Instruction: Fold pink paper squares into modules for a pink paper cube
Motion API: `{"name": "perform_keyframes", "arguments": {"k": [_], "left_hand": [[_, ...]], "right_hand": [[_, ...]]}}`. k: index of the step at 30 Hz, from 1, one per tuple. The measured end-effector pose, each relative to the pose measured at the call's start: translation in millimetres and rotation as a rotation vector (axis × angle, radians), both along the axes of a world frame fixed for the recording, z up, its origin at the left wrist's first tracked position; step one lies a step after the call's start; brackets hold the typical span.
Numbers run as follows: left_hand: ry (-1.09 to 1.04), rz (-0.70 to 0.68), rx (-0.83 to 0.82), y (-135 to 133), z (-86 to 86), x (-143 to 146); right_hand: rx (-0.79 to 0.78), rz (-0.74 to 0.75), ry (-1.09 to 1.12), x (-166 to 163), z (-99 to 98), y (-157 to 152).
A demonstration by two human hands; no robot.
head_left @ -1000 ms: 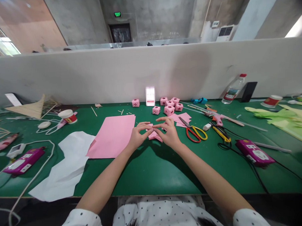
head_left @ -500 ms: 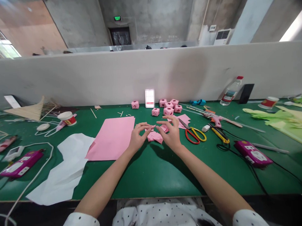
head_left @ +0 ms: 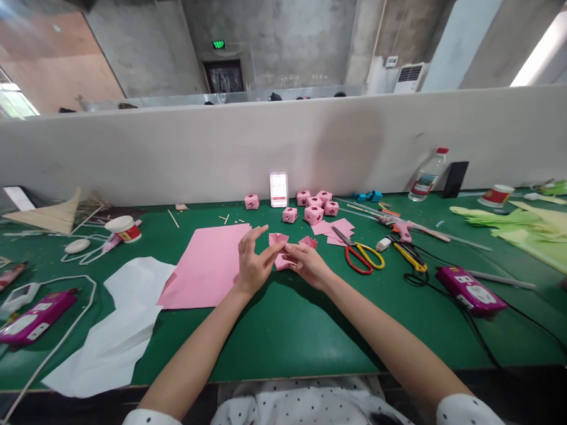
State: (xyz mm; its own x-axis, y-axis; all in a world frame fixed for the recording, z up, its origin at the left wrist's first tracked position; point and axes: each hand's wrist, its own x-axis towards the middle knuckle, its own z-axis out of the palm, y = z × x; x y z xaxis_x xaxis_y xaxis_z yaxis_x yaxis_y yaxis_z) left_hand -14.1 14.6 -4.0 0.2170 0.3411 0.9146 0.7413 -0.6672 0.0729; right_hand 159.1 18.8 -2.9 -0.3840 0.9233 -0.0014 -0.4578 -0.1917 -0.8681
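A small piece of folded pink paper (head_left: 278,238) is pinched between my two hands over the green table. My left hand (head_left: 254,262) grips it between thumb and a finger, with the other fingers raised. From the right, my right hand (head_left: 310,265) closes its fingertips on the lower edge of the same piece. Just beneath lies another pink paper piece (head_left: 282,262), partly covered by the fingers. Several folded pink pieces (head_left: 308,241) show behind my right hand. Finished-looking pink paper cubes (head_left: 314,215) stand in a cluster farther back.
A large pink sheet (head_left: 205,266) and a torn white sheet (head_left: 128,313) lie at left. Scissors (head_left: 361,259), pink squares (head_left: 341,226) and a glue gun (head_left: 401,228) are at right. A lit phone (head_left: 279,189) leans on the partition. Cables run along both sides.
The pink piece now shows a broader face between my hands. My right hand has lowered, its spread fingers drawn together onto the paper. The view has tilted slightly upward.
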Motion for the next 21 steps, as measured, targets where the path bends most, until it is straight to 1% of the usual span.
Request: {"name": "perform_keyframes", "arguments": {"k": [4, 8, 10, 14, 16, 18, 20, 21], "left_hand": [[0.080, 0.098, 0.017, 0.7, -2.0, 1.9], [0.122, 0.093, 0.033, 1.3, -2.2, 3.0], [0.151, 0.086, -0.008, 0.2, -1.9, 4.5], [0.196, 0.068, -0.161, -4.2, -2.9, 10.6], [0.172, 0.020, -0.200, -6.6, -4.0, 14.1], [0.104, -0.033, -0.217, -8.1, -4.6, 16.9], [-0.022, -0.056, -0.257, -7.8, -4.4, 18.2], [-0.103, -0.054, -0.303, -6.8, -4.2, 18.1]], "right_hand": [[-0.080, -0.027, 0.027, -1.9, 1.4, -1.0], [-0.118, -0.026, 0.059, -2.0, -1.5, 1.3], [-0.137, -0.062, 0.055, -1.7, -4.3, 3.6], [-0.224, -0.172, 0.031, -0.5, -6.9, 7.4], [-0.253, -0.219, 0.030, 0.3, -5.6, 8.0], [-0.262, -0.262, 0.025, 0.8, -3.4, 8.0], [-0.270, -0.290, 0.008, 0.9, -1.7, 7.6], [-0.274, -0.297, -0.004, 0.7, -1.2, 7.4]]}}
